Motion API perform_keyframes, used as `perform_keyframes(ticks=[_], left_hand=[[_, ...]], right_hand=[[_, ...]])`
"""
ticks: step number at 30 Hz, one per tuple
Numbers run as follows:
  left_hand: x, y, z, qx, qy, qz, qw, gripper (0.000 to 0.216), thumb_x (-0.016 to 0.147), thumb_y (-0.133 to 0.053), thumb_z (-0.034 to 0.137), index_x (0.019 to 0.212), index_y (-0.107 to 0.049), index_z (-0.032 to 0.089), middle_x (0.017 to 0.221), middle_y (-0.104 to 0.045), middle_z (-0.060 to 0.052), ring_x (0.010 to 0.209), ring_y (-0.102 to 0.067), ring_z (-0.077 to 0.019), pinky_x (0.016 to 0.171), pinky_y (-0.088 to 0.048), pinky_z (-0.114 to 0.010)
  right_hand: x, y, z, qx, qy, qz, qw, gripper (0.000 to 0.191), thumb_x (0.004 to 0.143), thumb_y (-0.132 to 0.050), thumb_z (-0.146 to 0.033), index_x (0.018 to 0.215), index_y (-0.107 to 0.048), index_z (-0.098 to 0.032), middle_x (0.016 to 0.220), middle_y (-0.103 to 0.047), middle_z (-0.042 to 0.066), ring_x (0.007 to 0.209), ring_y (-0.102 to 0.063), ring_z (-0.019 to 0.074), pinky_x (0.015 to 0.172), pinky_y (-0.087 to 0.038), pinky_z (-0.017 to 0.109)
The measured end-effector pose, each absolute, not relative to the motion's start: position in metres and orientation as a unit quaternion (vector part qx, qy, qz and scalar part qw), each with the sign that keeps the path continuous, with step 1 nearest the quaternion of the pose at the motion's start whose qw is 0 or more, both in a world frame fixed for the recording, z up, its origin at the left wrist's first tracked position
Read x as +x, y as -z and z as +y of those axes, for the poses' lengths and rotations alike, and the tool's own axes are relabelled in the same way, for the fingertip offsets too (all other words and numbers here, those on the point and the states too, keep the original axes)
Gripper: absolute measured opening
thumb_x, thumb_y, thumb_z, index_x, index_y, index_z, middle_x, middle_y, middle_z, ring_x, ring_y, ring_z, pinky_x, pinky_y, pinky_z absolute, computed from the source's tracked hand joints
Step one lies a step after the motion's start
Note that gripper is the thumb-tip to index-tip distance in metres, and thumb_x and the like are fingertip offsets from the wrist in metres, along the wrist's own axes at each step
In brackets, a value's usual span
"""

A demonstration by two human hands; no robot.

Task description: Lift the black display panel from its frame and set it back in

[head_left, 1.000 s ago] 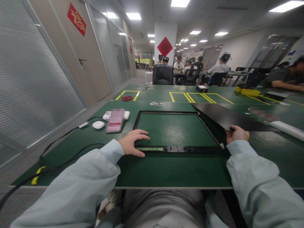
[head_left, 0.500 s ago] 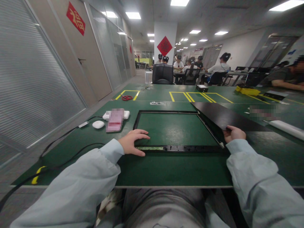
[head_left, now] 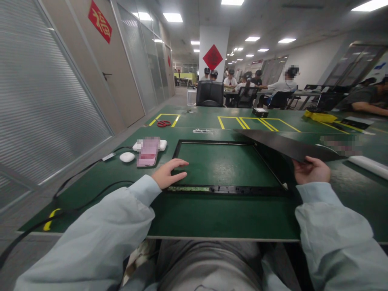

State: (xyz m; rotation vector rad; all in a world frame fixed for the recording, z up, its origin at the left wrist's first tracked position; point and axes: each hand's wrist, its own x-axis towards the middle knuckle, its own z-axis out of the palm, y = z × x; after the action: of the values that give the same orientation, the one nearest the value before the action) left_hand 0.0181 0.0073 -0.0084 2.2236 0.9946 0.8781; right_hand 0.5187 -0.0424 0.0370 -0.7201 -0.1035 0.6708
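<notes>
A thin black rectangular frame [head_left: 248, 189] lies flat on the green table, its inside showing bare tabletop. Along its near bar runs a green strip [head_left: 189, 188] that looks like a circuit board. My left hand [head_left: 169, 173] is over the frame's near left corner, fingers apart and holding nothing. At the right, my right hand [head_left: 312, 171] grips the near edge of a dark flat sheet [head_left: 281, 145], thumb on top. The sheet is tilted, raised off the table beside the frame's right side.
A pink phone [head_left: 148, 152] rests on a white object, beside a white mouse-like object [head_left: 127, 157]. Black cables cross the table's left side. Further back are red scissors [head_left: 163, 123] and yellow tape outlines. A white roll [head_left: 368, 166] lies at right. People sit at tables beyond a black chair [head_left: 209, 93].
My right hand has moved right and lifted the dark sheet's near edge higher. My left hand has drawn slightly up and left over the frame's corner. The camera view shifted a little.
</notes>
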Motion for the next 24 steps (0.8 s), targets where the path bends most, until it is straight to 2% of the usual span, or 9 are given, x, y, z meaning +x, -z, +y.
perform_keyframes(ticks=[4,7,10,14,17,20,24], left_hand=[[0.020,0.000,0.004,0.719,-0.397,0.411,0.395,0.062,0.077,-0.085,0.057,0.124,-0.073,0.020,0.130,-0.075,-0.015,0.120,-0.072,-0.0336,0.112,-0.052,-0.055],[0.022,-0.004,0.004,0.618,-0.462,0.420,0.478,0.061,0.069,-0.094,0.049,0.118,-0.074,0.017,0.124,-0.079,-0.016,0.118,-0.074,-0.0332,0.112,-0.053,-0.054],[0.023,-0.009,0.002,0.527,-0.505,0.423,0.537,0.048,0.076,-0.091,0.039,0.114,-0.075,0.016,0.123,-0.080,-0.017,0.115,-0.076,-0.0299,0.106,-0.057,-0.047],[0.023,-0.017,0.001,0.451,-0.510,0.402,0.612,0.030,0.091,-0.077,0.035,0.113,-0.076,0.015,0.126,-0.079,-0.018,0.116,-0.076,-0.0279,0.097,-0.062,-0.040],[0.021,-0.021,0.001,0.430,-0.500,0.394,0.640,0.028,0.098,-0.069,0.041,0.106,-0.077,0.015,0.123,-0.079,-0.017,0.116,-0.077,-0.0275,0.098,-0.063,-0.038],[0.021,-0.021,0.002,0.430,-0.489,0.386,0.654,0.030,0.097,-0.070,0.044,0.105,-0.078,0.015,0.113,-0.082,-0.015,0.108,-0.079,-0.0264,0.091,-0.064,-0.036],[0.021,-0.021,-0.001,0.452,-0.490,0.353,0.656,0.030,0.081,-0.085,0.027,0.107,-0.080,0.012,0.107,-0.084,-0.014,0.105,-0.079,-0.0276,0.086,-0.064,-0.033]], right_hand=[[0.501,-0.054,-0.055,-0.325,-0.347,-0.049,0.878,0.041,0.058,-0.049,0.000,0.091,-0.066,-0.018,0.076,-0.067,0.000,0.060,-0.062,0.0141,0.055,-0.060,0.025],[0.497,-0.060,-0.058,-0.291,-0.366,-0.043,0.883,0.050,0.054,-0.049,-0.001,0.097,-0.068,-0.019,0.082,-0.071,0.000,0.056,-0.061,0.0128,0.053,-0.058,0.025],[0.499,-0.059,-0.059,-0.311,-0.391,-0.036,0.865,0.049,0.053,-0.051,-0.005,0.097,-0.069,-0.018,0.080,-0.071,0.002,0.053,-0.061,0.0140,0.046,-0.053,0.024],[0.506,-0.052,-0.059,-0.359,-0.413,-0.060,0.835,0.044,0.053,-0.053,-0.010,0.093,-0.071,-0.018,0.071,-0.069,0.004,0.053,-0.062,0.0167,0.042,-0.048,0.025],[0.510,-0.046,-0.059,-0.388,-0.420,-0.105,0.813,0.042,0.055,-0.056,-0.014,0.092,-0.073,-0.020,0.076,-0.073,0.007,0.063,-0.068,0.0234,0.055,-0.057,0.036],[0.507,-0.044,-0.060,-0.412,-0.427,-0.118,0.796,0.043,0.052,-0.056,-0.016,0.091,-0.074,-0.022,0.076,-0.074,0.007,0.070,-0.071,0.0283,0.073,-0.062,0.048],[0.495,-0.049,-0.061,-0.422,-0.444,-0.120,0.782,0.039,0.050,-0.057,-0.015,0.085,-0.071,-0.023,0.070,-0.070,0.007,0.081,-0.075,0.0332,0.083,-0.063,0.054]])
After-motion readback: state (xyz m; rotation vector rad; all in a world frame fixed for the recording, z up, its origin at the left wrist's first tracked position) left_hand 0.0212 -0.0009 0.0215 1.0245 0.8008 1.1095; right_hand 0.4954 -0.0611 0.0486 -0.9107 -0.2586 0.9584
